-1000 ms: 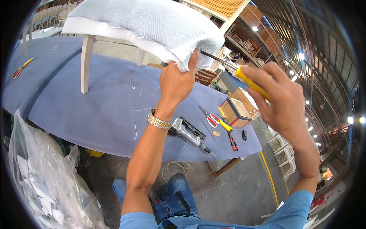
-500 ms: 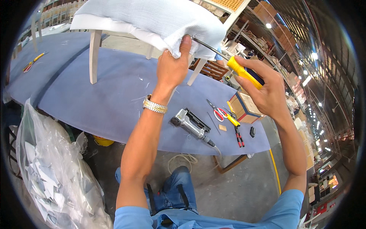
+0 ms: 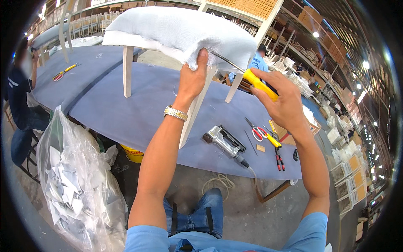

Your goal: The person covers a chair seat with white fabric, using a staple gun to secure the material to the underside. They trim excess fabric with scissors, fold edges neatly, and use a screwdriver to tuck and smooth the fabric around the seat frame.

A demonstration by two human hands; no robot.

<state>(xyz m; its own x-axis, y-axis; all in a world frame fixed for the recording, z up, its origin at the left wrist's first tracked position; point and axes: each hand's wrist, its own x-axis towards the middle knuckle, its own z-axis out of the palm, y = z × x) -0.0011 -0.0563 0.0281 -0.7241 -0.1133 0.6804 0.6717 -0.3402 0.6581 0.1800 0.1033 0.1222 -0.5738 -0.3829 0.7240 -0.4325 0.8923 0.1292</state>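
Observation:
A chair with a white fabric-covered seat (image 3: 176, 29) stands on the blue-grey table (image 3: 155, 111) in front of me. My left hand (image 3: 192, 84) is closed on the loose white fabric at the seat's near corner, its thumb pressed up against the cloth. In my right hand (image 3: 283, 98) is a screwdriver (image 3: 259, 84) with a yellow and dark handle. Its shaft points left, and the tip meets the bunched fabric right beside my left thumb; the very end is hard to make out.
A staple gun (image 3: 224, 143) with a hose, scissors (image 3: 259, 133), red-handled pliers (image 3: 279, 159) and a box lie at the table's right. More scissors (image 3: 63, 74) lie far left. A plastic bag of scraps (image 3: 75, 180) stands at left. Other people work at left and behind the chair.
The view has shifted, so chair and table sit lower and farther right, and a person shows at left. The screwdriver tip stays at the same corner, with my right hand closer to it.

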